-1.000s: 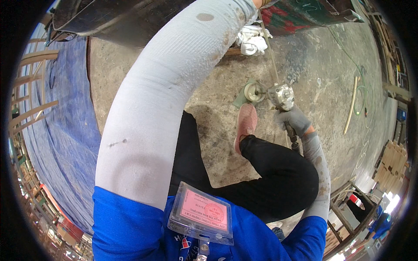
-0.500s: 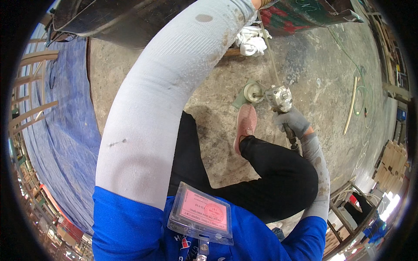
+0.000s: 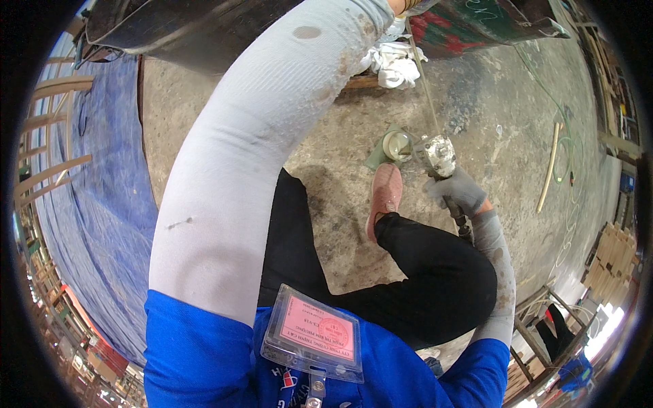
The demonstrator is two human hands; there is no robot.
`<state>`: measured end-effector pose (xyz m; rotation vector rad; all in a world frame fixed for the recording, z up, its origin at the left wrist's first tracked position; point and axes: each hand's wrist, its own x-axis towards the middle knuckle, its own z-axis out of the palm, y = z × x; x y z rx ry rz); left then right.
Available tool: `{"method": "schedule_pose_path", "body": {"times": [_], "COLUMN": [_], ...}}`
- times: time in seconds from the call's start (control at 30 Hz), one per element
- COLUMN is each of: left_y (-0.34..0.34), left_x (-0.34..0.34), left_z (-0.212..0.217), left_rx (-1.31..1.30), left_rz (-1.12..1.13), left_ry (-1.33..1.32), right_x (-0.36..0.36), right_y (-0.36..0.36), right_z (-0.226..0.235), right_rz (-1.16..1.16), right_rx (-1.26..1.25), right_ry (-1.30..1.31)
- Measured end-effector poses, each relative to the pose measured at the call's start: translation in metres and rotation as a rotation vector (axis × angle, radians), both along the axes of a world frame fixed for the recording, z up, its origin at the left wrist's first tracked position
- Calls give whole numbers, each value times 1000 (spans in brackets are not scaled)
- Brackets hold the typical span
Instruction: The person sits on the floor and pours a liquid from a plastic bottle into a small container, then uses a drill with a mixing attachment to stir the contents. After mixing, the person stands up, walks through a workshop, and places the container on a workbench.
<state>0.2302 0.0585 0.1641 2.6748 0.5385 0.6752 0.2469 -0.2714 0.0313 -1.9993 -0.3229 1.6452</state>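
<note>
My right hand (image 3: 459, 190), in a grey glove, is shut on the handle of a grey power grinder (image 3: 437, 155) held low over the concrete floor. Just left of the tool's head a round pale disc (image 3: 396, 144) lies on a small green piece (image 3: 376, 158). My pink shoe (image 3: 384, 197) is planted right beside them, with my black-trousered knee (image 3: 442, 272) bent below. My left arm (image 3: 252, 170), in a long pale sleeve, arches up across the picture to the top edge, where the hand itself is cut off. A thin cord (image 3: 425, 88) runs from the tool toward the top.
A blue tarpaulin (image 3: 102, 204) covers the ground on the left beside wooden frames (image 3: 54, 88). White rags (image 3: 394, 61) lie under a large dark body (image 3: 204, 34) at the top. A pale stick (image 3: 549, 166) and green cable (image 3: 544, 81) lie on the right; wooden pallets (image 3: 609, 258) stand beyond.
</note>
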Motion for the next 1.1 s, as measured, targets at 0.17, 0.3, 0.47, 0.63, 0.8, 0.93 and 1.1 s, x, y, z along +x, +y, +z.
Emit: {"method": "schedule_pose_path", "body": {"times": [0.17, 0.3, 0.47, 0.63, 0.8, 0.93, 1.1], "left_y": [-3, 5, 12, 13, -25, -60, -95], "left_x": [-11, -15, -21, -32, -58, -86, -117], "left_z": [9, 16, 23, 6, -1, -58, -122], "left_rx": [-48, -68, -74, -17, -350, -514, -801], "left_rz": [23, 19, 54, 98, 9, 5, 1], "left_ry": [-14, 25, 6, -318, -428, -293, 31], "right_x": [1, 5, 2, 1, 3, 8, 8], "right_y": [0, -3, -6, -3, -14, -23, -17], "right_z": [6, 8, 8, 14, 9, -4, -8], "right_rz": [-63, -149, -264, -221, -217, -399, -461], "right_rx": [-9, 42, 166, 149, 165, 200, 261], "right_ry": [44, 187, 303, 274, 162, 222, 237]}}
